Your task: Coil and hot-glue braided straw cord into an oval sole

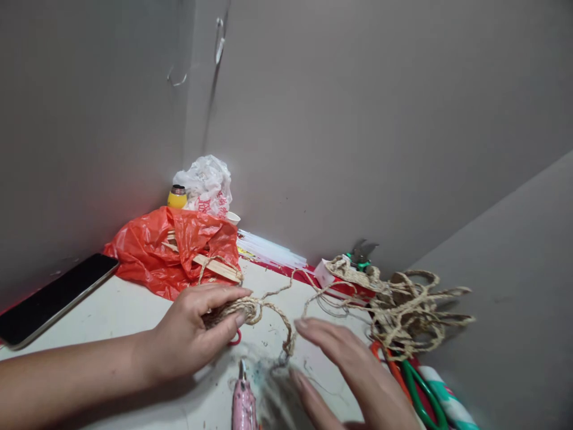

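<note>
My left hand (199, 328) is closed round a coiled bundle of braided straw-coloured rope (250, 309), its thumb on the near side and its fingers over the top. A loose length of the rope droops from the coil toward the middle of the white tabletop (143, 310). My right hand (344, 364) is slightly blurred, with thumb and fingers apart beside that drooping strand. One fingertip is close to a strand; whether they touch I cannot tell. In front of my hands lies a pink glue gun (244, 403), its metal nozzle pointing away from me.
A tangled heap of braided rope (407, 310) lies at right, above green-handled scissors (423, 394). Green-handled pliers (359, 260) are behind it. Translucent glue sticks (273, 248) lie along the back wall. A red plastic bag (147, 248) with wooden sticks and a black phone (58, 295) occupy the left.
</note>
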